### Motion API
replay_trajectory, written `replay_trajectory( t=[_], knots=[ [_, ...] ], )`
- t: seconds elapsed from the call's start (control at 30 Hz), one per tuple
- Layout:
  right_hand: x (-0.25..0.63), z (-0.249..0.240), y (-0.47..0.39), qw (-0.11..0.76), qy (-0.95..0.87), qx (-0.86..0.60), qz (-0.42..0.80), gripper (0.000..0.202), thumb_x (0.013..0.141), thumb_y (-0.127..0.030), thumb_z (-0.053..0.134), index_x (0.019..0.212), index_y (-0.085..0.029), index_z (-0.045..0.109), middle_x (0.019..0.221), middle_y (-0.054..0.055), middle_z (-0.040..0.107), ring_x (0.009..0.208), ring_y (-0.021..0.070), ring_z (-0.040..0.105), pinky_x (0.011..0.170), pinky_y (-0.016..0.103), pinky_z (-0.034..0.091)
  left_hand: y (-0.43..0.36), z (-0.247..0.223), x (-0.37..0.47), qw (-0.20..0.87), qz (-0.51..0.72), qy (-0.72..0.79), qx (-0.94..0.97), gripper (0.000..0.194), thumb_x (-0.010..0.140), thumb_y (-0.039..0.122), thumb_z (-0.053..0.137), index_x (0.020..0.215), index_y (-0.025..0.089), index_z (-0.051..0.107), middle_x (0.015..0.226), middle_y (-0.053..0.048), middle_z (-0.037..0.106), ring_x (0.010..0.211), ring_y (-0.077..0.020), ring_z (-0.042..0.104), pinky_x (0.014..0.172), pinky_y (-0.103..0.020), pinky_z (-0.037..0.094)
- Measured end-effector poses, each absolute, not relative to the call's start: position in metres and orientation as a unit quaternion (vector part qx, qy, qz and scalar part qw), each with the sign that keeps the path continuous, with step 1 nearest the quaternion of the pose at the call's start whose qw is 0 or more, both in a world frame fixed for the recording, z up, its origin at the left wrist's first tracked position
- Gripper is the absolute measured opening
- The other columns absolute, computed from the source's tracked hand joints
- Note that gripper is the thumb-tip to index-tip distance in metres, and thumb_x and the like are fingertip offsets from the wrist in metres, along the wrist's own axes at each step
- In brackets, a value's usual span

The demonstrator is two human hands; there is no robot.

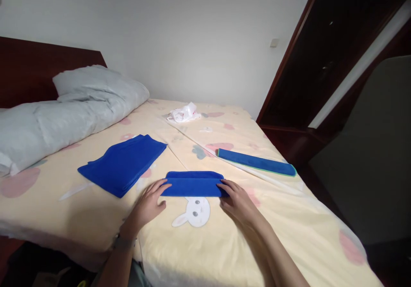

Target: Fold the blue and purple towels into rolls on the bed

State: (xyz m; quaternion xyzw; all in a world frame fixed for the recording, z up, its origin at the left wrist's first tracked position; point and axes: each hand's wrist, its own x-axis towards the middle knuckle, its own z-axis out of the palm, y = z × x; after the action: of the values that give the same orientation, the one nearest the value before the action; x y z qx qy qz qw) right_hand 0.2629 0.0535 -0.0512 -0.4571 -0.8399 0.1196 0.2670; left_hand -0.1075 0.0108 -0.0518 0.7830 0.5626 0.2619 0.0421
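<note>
A blue cloth [192, 187], folded into a narrow strip, lies on the bed in front of me. My left hand [150, 203] rests its fingertips on the strip's left end, with the thumb spread away from the fabric. At the other end, the fingers of my right hand [236, 198] lie on top of the cloth; the thumb is partly hidden under the hand. A slightly fanned stack of blue cloths [123, 165] lies to the left. Beyond my right hand is a long, folded darker blue cloth [257, 161] with green edging.
The bed sheet [205, 252] is pale yellow with rabbit and strawberry prints. A crumpled white plastic bag [184, 113] sits near the wall. A bunched grey quilt [80, 103] lies by the dark headboard [41, 64]. Dark wooden furniture [308, 60] stands at the right.
</note>
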Motion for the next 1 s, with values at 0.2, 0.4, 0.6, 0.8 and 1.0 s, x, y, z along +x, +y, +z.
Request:
replay_trajectory(
  t=[0.2, 0.4, 0.6, 0.8, 1.0],
  knots=[
    [0.263, -0.049, 0.084, 0.278, -0.805, -0.482, 0.205, 0.047, 0.084, -0.026, 0.056, 0.13, -0.024, 0.055, 0.126, 0.007, 0.063, 0.114, 0.0273, 0.059, 0.098, 0.041, 0.046, 0.045, -0.049, -0.12, 0.183, 0.315, 0.553, 0.75, 0.046, 0.079, 0.016, 0.054, 0.123, 0.024, 0.059, 0.126, -0.007, 0.064, 0.119, -0.0231, 0.058, 0.101, -0.037, 0.047],
    [0.258, -0.042, 0.135, 0.265, -0.716, -0.56, 0.321, 0.036, 0.095, -0.05, 0.046, 0.111, -0.022, 0.06, 0.098, 0.005, 0.072, 0.089, 0.0245, 0.068, 0.081, 0.034, 0.051, 0.086, -0.035, -0.118, 0.221, 0.338, 0.643, 0.651, 0.036, 0.091, 0.051, 0.046, 0.098, 0.022, 0.065, 0.099, -0.006, 0.072, 0.094, -0.0233, 0.067, 0.083, -0.031, 0.05],
    [0.236, -0.055, 0.145, 0.248, -0.667, -0.659, 0.244, 0.038, 0.094, -0.053, 0.047, 0.096, -0.018, 0.061, 0.099, 0.019, 0.068, 0.097, 0.0355, 0.065, 0.084, 0.044, 0.047, 0.097, -0.04, -0.1, 0.167, 0.269, 0.716, 0.622, 0.038, 0.086, 0.058, 0.051, 0.074, 0.023, 0.058, 0.067, -0.003, 0.066, 0.07, -0.0238, 0.066, 0.063, -0.029, 0.043],
    [0.231, -0.057, 0.138, 0.29, -0.628, -0.671, 0.266, 0.04, 0.092, -0.057, 0.051, 0.109, -0.022, 0.059, 0.087, 0.013, 0.069, 0.09, 0.0353, 0.067, 0.081, 0.047, 0.049, 0.11, -0.047, -0.086, 0.283, 0.434, 0.702, 0.489, 0.035, 0.076, 0.056, 0.065, 0.078, 0.022, 0.056, 0.064, 0.0, 0.066, 0.056, -0.0202, 0.065, 0.053, -0.027, 0.043],
    [0.224, -0.054, 0.137, 0.438, -0.584, -0.595, 0.336, 0.047, 0.095, -0.047, 0.044, 0.135, -0.023, 0.038, 0.093, 0.006, 0.069, 0.076, 0.0218, 0.069, 0.068, 0.034, 0.058, 0.113, -0.039, -0.079, 0.364, 0.543, 0.634, 0.414, 0.042, 0.067, 0.049, 0.069, 0.086, 0.021, 0.043, 0.074, 0.001, 0.065, 0.059, -0.0186, 0.069, 0.059, -0.031, 0.055]
  ],
)
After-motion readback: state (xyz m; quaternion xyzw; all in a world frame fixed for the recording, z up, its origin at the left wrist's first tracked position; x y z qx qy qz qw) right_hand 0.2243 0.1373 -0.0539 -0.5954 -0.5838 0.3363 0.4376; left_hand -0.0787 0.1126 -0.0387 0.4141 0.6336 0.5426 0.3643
